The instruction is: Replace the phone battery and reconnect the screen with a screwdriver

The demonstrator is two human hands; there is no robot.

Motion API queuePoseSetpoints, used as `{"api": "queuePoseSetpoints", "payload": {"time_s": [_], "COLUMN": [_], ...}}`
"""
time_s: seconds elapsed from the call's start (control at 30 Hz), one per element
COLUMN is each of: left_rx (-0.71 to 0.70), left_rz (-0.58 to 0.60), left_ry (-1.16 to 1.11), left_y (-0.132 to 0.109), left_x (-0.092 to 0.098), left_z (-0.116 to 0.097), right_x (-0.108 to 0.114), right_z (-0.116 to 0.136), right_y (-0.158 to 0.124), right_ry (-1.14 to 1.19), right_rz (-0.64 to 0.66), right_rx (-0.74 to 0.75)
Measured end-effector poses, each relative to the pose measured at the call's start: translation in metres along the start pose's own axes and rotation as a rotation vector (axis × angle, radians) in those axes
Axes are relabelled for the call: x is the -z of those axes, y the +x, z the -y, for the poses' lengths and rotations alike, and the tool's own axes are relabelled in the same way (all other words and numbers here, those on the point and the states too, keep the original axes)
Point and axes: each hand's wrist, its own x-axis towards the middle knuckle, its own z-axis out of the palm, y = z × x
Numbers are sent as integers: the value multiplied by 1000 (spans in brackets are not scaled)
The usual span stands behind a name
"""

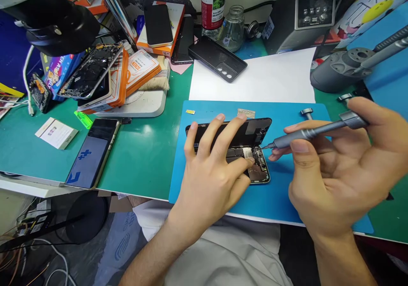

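Note:
An opened smartphone (259, 173) lies on the blue mat (287, 196), its inner parts showing. Its dark screen panel (250, 131) is tilted up along the far side. My left hand (212, 171) reaches over the phone, fingers spread against the raised panel and thumb down at the inner parts. In my right hand (338, 167) is a grey precision screwdriver (296, 138), its cap end against the base of my index finger. The screwdriver's thin tip points left, at the phone's right edge; whether it touches cannot be made out. My left palm hides the phone's left part.
A phone (92, 154) and a small white box (56, 133) lie left on the green table. Boxes and dismantled phones (92, 71) are piled behind. A black back cover (219, 58) rests on white paper (270, 80). A grey stand base (341, 71) stands right; a lamp (60, 26) overhangs upper left.

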Motion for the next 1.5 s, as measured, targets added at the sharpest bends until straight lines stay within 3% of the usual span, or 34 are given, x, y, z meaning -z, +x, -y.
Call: {"api": "queuePoseSetpoints", "payload": {"time_s": [0.3,0.67,0.87,1.5], "left_rx": [12,13,14,6], "left_rz": [-19,-37,-31,-35], "left_ry": [-29,-45,-49,-19], "left_y": [0,1,1,1], "left_x": [0,-2,-2,-2], "left_z": [-2,0,0,2], "right_x": [-2,-1,-2,0], "right_z": [4,1,3,2], "right_y": [-4,-10,-5,-9], "right_ry": [-40,-75,-24,-71], "right_rz": [126,191,135,177], "right_rx": [-98,-131,-105,-178]}}
